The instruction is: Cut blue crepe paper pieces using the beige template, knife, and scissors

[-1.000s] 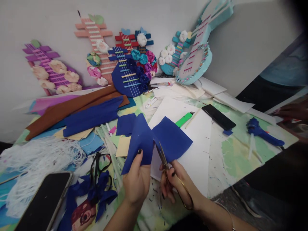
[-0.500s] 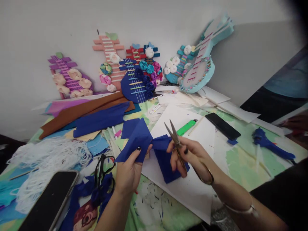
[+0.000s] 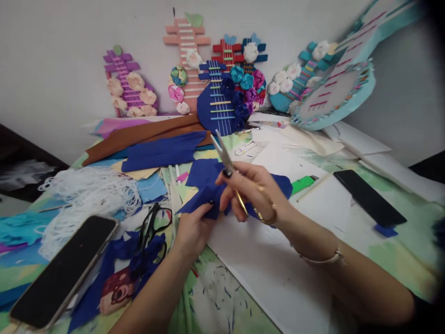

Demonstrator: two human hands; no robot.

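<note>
My left hand (image 3: 196, 227) is closed on a piece of dark blue crepe paper (image 3: 196, 202), thumb on top. My right hand (image 3: 252, 188) holds gold-handled scissors (image 3: 224, 153), blades pointing up and away and slightly parted. Its fingertips touch the blue paper close to my left fingers; whether they pinch it is hard to see. More blue paper (image 3: 281, 184) shows behind my right hand, and a square blue piece (image 3: 204, 171) lies just past my left hand. A large white sheet (image 3: 264, 260) lies beneath.
Paper-flower guitars, such as a blue guitar (image 3: 215, 104), lean on the wall. Around the hands are a green cutter (image 3: 301, 184), a dark phone (image 3: 368, 195), another phone (image 3: 66, 273), white cord (image 3: 90, 199), black glasses (image 3: 155, 220) and blue paper strips (image 3: 163, 150).
My right hand with the scissors has moved left, up against the blue paper in my left hand. The camera view has turned, so the table's things sit elsewhere in the picture.
</note>
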